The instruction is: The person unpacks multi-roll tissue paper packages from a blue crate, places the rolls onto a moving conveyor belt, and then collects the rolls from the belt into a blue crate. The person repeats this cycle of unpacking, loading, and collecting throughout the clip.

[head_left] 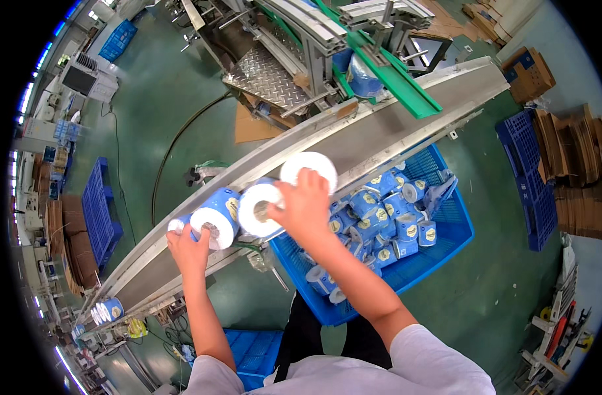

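Rolls of white paper in printed blue wrappers (pixel 225 203) form a short row at the long grey conveyor belt (pixel 357 146), white ends toward the person; whether they rest on it or hang just above cannot be told. The bare right hand (pixel 306 201) appears to grip two of them, its fingers over the end of the outermost roll (pixel 311 160) and its thumb at the hollow core of the neighbouring roll (pixel 250 207). The bare left hand (pixel 190 251) seems to grasp the other two, thumb at one core, fingers on the partly hidden leftmost roll (pixel 176 224); how deep the fingertips reach is hidden.

To handle them well, each hand should probably pinch the paper walls between adjoining cores, firmly yet evenly, since soft paper may dent and thin wrapping may tear. Level wrists would help keep the rolls from twisting apart, and their undersides are best held clear of the pale metal side rail (pixel 406 141).

Beside the belt, on the person's side, stands a blue plastic crate with latticed walls (pixel 457 220), heaped with smaller-looking blue-and-white packs (pixel 406 227). Farther right, a green chute (pixel 413 92) slants over the belt
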The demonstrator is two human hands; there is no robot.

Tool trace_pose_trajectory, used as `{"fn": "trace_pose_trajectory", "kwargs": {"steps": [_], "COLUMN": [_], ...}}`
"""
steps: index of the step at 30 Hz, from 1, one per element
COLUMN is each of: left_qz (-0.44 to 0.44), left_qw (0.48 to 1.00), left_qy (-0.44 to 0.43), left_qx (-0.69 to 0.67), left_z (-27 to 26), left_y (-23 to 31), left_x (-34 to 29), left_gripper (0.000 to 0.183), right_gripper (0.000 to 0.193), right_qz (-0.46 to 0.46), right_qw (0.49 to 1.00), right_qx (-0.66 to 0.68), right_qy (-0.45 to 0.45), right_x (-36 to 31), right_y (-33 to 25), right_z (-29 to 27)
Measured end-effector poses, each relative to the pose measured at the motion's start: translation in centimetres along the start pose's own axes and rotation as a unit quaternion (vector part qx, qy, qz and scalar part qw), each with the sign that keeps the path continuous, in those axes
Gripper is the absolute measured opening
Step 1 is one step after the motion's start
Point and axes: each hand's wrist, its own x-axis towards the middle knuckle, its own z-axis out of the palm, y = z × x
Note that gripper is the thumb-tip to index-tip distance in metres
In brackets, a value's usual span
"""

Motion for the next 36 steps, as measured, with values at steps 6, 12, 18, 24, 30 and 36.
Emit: {"fn": "trace_pose_trajectory", "kwargs": {"steps": [6,12,18,24,30,36], "left_qz": [0.112,0.444,0.196,0.174,0.181,0.311], "left_qw": [0.973,0.838,0.896,0.909,0.751,0.787], "left_qy": [0.201,0.008,-0.343,-0.377,-0.628,-0.533], "left_qx": [-0.023,-0.318,-0.202,-0.036,0.089,0.0], "left_z": [-0.6,3.4,32.8,50.6,49.8,46.0], "left_y": [-4.3,2.5,1.0,-6.9,-5.6,-3.5], "left_x": [-1.1,-14.8,-23.6,-23.2,-18.3,-19.3], "left_gripper": [0.064,0.011,0.043,0.045,0.048,0.035], "right_gripper": [0.056,0.026,0.075,0.084,0.079,0.043], "right_qz": [-0.123,0.288,0.412,0.234,0.232,0.464], "right_qw": [0.983,0.891,0.862,0.912,0.878,0.81], "right_qx": [0.137,0.35,-0.026,-0.064,-0.027,0.25], "right_qy": [-0.004,-0.013,-0.294,-0.332,-0.418,-0.258], "right_x": [-3.8,-23.7,-38.3,-36.8,-37.8,-42.4], "right_y": [-3.4,12.0,26.4,33.1,36.3,43.8], "right_z": [1.1,9.9,17.1,25.0,24.0,20.5]}}
